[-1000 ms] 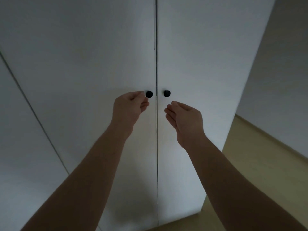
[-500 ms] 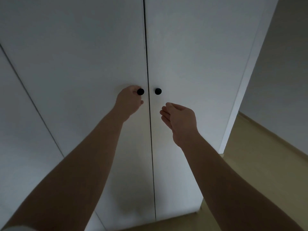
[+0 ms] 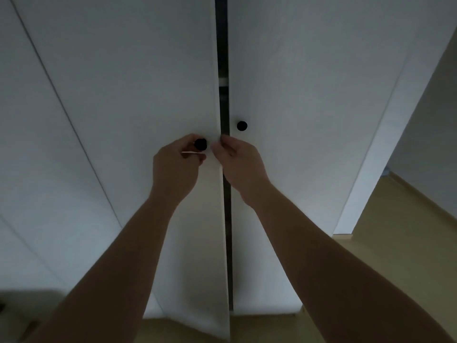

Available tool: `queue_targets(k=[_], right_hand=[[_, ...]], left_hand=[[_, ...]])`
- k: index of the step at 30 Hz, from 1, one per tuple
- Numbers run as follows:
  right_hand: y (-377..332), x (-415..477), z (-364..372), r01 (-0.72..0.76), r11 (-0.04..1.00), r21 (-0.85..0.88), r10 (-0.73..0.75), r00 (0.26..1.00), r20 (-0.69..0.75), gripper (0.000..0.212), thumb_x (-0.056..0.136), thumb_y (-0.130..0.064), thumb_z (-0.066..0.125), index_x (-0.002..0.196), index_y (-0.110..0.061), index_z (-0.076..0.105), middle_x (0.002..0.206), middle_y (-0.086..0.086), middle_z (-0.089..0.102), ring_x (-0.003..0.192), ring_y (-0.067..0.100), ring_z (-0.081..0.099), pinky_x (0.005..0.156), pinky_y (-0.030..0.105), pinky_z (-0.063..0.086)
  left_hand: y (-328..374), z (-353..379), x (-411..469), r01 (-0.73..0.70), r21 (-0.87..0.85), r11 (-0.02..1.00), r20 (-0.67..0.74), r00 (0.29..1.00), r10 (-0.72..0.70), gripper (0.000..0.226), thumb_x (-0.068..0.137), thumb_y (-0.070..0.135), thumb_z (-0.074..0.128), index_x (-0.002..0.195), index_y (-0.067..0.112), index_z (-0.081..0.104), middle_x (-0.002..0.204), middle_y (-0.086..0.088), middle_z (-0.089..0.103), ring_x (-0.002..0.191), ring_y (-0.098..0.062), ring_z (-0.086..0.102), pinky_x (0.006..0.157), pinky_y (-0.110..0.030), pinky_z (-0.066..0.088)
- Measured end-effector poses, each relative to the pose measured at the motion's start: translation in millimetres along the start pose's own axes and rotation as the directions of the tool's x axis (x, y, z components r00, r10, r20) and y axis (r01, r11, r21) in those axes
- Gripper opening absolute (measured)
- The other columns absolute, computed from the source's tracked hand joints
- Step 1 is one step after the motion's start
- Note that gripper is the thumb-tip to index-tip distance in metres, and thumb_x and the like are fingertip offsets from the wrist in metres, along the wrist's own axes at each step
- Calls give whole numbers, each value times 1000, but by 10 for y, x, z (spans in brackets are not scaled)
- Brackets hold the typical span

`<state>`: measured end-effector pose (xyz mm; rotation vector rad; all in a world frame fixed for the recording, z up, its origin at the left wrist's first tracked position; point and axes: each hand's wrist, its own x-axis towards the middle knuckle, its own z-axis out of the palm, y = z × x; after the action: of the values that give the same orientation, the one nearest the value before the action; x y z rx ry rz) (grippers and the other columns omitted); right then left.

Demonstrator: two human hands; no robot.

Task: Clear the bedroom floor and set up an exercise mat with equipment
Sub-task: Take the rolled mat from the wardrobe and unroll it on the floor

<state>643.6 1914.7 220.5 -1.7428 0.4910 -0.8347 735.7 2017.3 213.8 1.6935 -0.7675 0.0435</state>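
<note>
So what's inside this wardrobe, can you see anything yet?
Only a dark slit shows between the left door and right door, with one pale horizontal strip, maybe a shelf edge. Everything else is covered by the doors.

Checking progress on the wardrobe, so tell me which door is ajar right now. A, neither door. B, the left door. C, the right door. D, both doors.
B: the left door is swung out toward the camera, leaving a dark gap beside the shut right door. The left hand pinches the left knob and the right hand grips that door's edge.
</note>
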Motion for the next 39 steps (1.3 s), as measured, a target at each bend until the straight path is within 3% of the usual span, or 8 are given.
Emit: queue_targets(k=[5, 8, 11, 19, 23, 33, 37, 39], right_hand=[[45, 48, 113, 134, 980, -150, -123, 989, 82, 25, 101, -31, 56, 86, -14, 66, 74, -2, 64, 70, 15, 61, 68, 34, 52], [74, 20, 100, 138, 978, -154, -123, 987, 106, 23, 101, -31, 56, 101, -12, 70, 89, 2, 72, 84, 19, 67, 81, 41, 58], [56, -21, 66, 155, 975, -161, -134, 982, 135, 23, 101, -30, 55, 96, -12, 69, 84, 1, 70, 78, 18, 66, 76, 35, 57], [-3, -301, 39, 203, 974, -97, -171, 948, 269, 25, 101, -31, 59, 119, -19, 72, 99, -7, 75, 88, 5, 68, 81, 17, 52], [-38, -421, 154, 170, 985, 26, -169, 923, 346, 25, 96, -27, 67, 118, -17, 73, 100, -6, 77, 91, 9, 72, 92, 31, 57], [-232, -735, 770, 220, 957, 189, -289, 762, 580, 19, 95, -28, 67, 108, -19, 78, 88, -4, 78, 84, 16, 75, 85, 44, 60], [-359, -922, 1070, 326, 923, 204, -375, 651, 660, 29, 102, -32, 58, 80, -23, 74, 50, -13, 49, 47, 6, 45, 52, 18, 41], [-426, -1026, 1218, 327, 920, 215, -379, 607, 698, 33, 104, -33, 54, 76, -26, 70, 49, -10, 46, 48, 5, 41, 50, 19, 37]], left_hand=[[2, -187, -201, -2, -77, 997, -47, 999, -2, 36, 91, 4, 65, 103, 35, 76, 97, 12, 77, 98, -10, 72, 98, -38, 55], [-8, -192, -283, 53, -166, 985, -60, 996, -64, 37, 90, 0, 65, 120, 20, 73, 103, 6, 78, 101, -13, 72, 101, -40, 53], [-48, -122, -436, 142, -280, 949, -126, 975, -183, 39, 92, -2, 62, 127, 14, 68, 104, 0, 78, 101, -16, 73, 101, -41, 53], [-139, -249, -802, 161, -210, 964, -275, 937, -216, 22, 92, 8, 69, 104, 23, 79, 99, 3, 79, 98, -18, 74, 100, -45, 54], [-81, -455, -945, 172, -172, 970, -344, 912, -223, 21, 91, 4, 65, 104, 13, 79, 92, -1, 79, 92, -17, 75, 93, -42, 58], [42, -1073, -1399, 161, -258, 953, -553, 784, -282, 29, 89, -2, 54, 88, 14, 79, 86, -5, 79, 88, -22, 76, 83, -35, 58], [-16, -1359, -1501, 140, -291, 947, -671, 675, -306, 26, 89, 1, 54, 82, 11, 77, 79, -7, 77, 79, -24, 76, 67, -26, 59], [-52, -1521, -1546, 134, -305, 943, -706, 632, -319, 30, 89, 4, 55, 76, 15, 79, 77, -7, 77, 76, -22, 75, 64, -25, 57]])
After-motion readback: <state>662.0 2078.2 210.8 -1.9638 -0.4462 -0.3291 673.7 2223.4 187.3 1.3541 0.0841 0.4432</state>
